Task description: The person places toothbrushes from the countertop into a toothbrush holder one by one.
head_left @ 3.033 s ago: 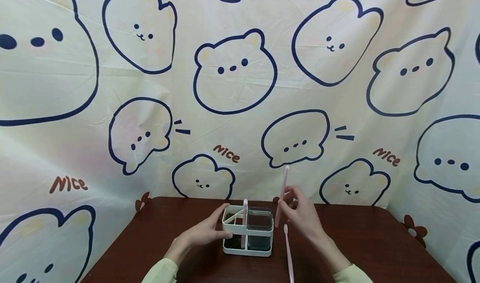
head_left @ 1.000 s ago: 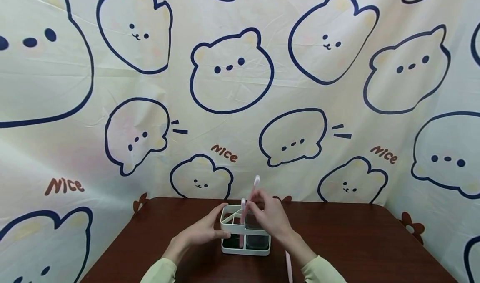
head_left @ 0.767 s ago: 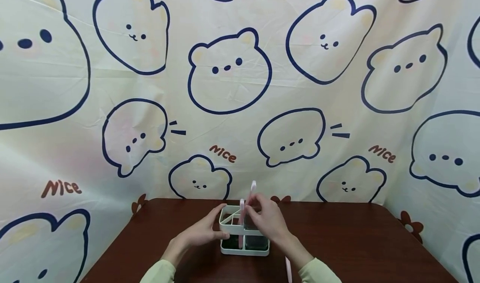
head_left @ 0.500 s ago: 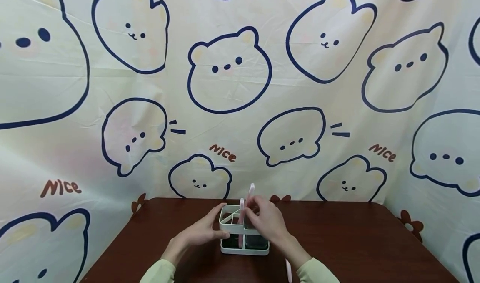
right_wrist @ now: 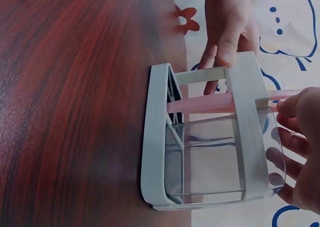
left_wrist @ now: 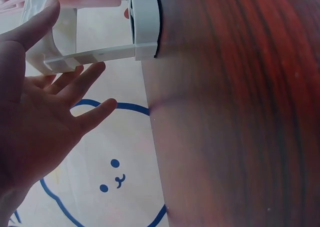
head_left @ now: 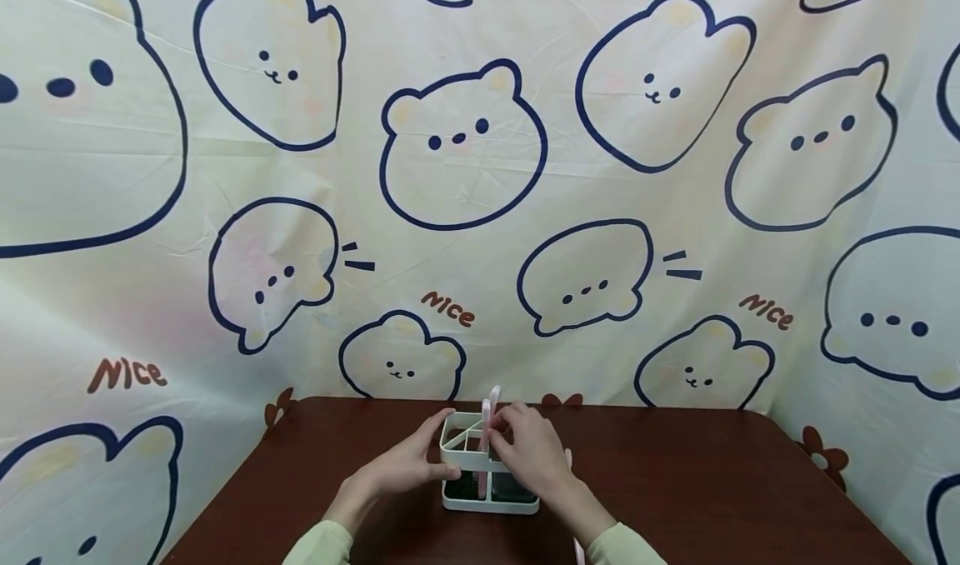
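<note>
A pale toothbrush holder [head_left: 491, 506] stands on the table. My left hand [head_left: 397, 462] grips its upper frame on the left side, the thumb in front and other fingers behind. One pink toothbrush [head_left: 485, 413] stands in a slot near the middle. Right beside it, my right hand [head_left: 534, 448] pinches a second pink toothbrush [head_left: 495, 395], head up, its lower part inside the holder. In the right wrist view, pink handles [right_wrist: 200, 104] overlap inside the frame. A clear cup [right_wrist: 210, 162] fills the holder's right compartment; the right hand's lower fingers lie behind its rim.
Another pink toothbrush [head_left: 568, 458] lies on the dark wooden table [head_left: 712, 490] to the right, mostly hidden under my right forearm. A cartoon-printed cloth [head_left: 465, 173] hangs behind the table's back edge.
My right hand has carried the pink toothbrush leftward from beside the holder to above it, then lowered it into the holder beside the standing one. The left hand has kept its grip.
</note>
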Motion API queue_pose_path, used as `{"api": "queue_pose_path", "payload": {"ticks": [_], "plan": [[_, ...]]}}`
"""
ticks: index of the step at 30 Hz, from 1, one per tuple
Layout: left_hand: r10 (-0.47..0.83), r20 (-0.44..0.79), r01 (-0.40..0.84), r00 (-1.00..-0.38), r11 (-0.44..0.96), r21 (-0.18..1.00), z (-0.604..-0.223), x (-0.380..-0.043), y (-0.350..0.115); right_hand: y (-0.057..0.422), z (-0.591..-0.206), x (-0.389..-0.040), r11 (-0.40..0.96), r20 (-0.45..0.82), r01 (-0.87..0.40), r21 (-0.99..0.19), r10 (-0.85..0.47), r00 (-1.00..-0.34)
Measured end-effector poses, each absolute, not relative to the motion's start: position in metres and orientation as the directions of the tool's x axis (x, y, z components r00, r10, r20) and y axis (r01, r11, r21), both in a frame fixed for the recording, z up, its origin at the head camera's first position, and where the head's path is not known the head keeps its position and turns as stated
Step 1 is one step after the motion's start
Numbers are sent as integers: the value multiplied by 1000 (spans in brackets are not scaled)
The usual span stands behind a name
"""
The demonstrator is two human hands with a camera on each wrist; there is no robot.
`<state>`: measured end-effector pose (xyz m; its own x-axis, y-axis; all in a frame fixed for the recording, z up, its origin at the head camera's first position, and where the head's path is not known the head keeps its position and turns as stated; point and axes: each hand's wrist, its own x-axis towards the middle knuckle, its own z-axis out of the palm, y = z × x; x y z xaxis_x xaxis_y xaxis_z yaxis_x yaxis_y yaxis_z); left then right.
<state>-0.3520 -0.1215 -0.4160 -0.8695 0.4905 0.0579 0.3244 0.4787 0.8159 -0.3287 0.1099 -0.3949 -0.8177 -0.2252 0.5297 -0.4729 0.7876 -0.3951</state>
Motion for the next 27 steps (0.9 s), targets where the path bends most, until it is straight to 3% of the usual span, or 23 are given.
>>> {"api": "queue_pose_path", "payload": {"ticks": [11,27], "plan": [[495,63,329,-867,472,818,-416,-353,-122,106,-402,-327,839,580,-446,-311,-204,-789],[470,48,309,-881,496,812,-417,-351,-122,134,-399,-318,706,618,-526,-474,-159,-770]]}}
